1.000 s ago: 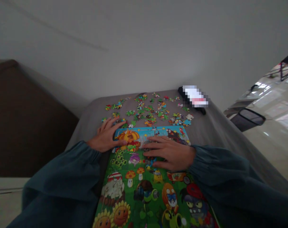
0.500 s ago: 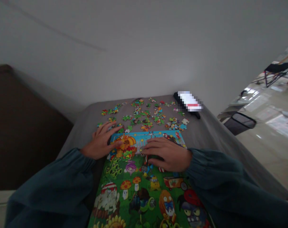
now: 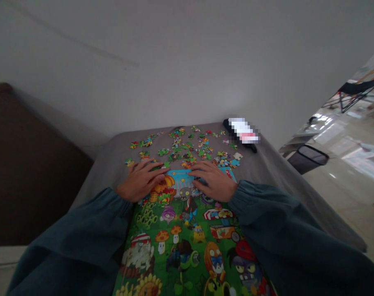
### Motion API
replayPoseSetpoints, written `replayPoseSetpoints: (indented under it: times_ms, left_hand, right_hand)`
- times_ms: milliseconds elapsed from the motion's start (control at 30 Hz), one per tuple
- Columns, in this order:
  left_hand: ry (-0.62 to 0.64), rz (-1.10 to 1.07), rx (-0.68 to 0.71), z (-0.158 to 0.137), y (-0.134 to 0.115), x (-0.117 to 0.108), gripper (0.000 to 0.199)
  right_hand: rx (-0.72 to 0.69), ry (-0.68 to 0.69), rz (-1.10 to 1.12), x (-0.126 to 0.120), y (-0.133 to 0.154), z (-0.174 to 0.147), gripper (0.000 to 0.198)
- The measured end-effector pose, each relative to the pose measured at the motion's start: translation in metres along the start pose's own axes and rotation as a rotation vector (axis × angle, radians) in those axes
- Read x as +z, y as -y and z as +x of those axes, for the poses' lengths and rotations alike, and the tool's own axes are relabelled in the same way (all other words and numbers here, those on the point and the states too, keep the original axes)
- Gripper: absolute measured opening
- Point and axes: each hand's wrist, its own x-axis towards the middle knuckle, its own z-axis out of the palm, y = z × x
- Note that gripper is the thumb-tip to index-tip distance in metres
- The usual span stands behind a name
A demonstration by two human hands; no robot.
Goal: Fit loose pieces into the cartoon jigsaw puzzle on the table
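A colourful cartoon picture sheet (image 3: 188,234) lies in front of me, showing plants and monsters on green with a blue strip along its far edge. Over its far left corner rests my left hand (image 3: 143,179), fingers spread and reaching past the edge to the nearest jigsaw pieces (image 3: 166,164). My right hand (image 3: 214,181) lies across the far edge, right of the middle, its fingers stretched out and pointing left. Neither hand shows anything held. Loose jigsaw pieces (image 3: 187,146) are scattered beyond the sheet.
The grey cloth-covered table (image 3: 109,158) meets a pale wall (image 3: 180,61). A phone with a blurred screen (image 3: 244,130) rests on a dark object at the back right. Dark brown furniture (image 3: 29,172) stands left; a bin (image 3: 308,159) and a folding chair (image 3: 359,88) are on the floor at right.
Both hands have moved forward to the sheet's far edge, the left one also slightly right. More of the picture's middle shows. The loose pieces look unmoved.
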Motion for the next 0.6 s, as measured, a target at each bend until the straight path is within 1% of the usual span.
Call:
replayPoseSetpoints:
  times_ms: [133,233,300,367,400,433,467,533,600]
  left_hand:
    - [-0.052,-0.081,0.025,0.007,0.000,0.005,0.042]
    - [-0.124,-0.205,0.069,0.013,-0.001,0.005,0.041]
    - [-0.168,-0.324,0.100,0.014,-0.003,0.000,0.040]
    - [-0.214,-0.399,0.089,0.008,-0.010,-0.012,0.036]
    - [-0.214,-0.419,0.084,0.003,-0.015,-0.020,0.033]
    - [-0.186,-0.441,0.094,-0.004,-0.022,-0.029,0.030]
    - [-0.122,-0.476,0.125,-0.011,-0.030,-0.038,0.025]
    - [0.136,-0.628,0.224,-0.026,-0.048,-0.056,0.020]
    - [0.388,-0.668,0.302,-0.037,-0.067,-0.068,0.029]
  right_hand:
    - [-0.019,-0.049,0.015,0.001,0.000,-0.002,0.028]
    - [-0.053,-0.093,0.026,-0.002,0.000,-0.004,0.024]
    - [-0.067,-0.116,0.053,-0.006,0.002,-0.005,0.023]
    - [-0.078,-0.124,0.081,-0.009,0.004,-0.006,0.022]
    - [-0.080,-0.126,0.088,-0.011,0.005,-0.007,0.022]
    - [-0.081,-0.129,0.089,-0.012,0.005,-0.007,0.022]
    - [-0.083,-0.131,0.086,-0.012,0.005,-0.007,0.021]
    - [-0.092,-0.131,0.081,-0.011,0.004,-0.007,0.021]
    - [-0.109,-0.117,0.083,-0.010,0.002,-0.006,0.021]
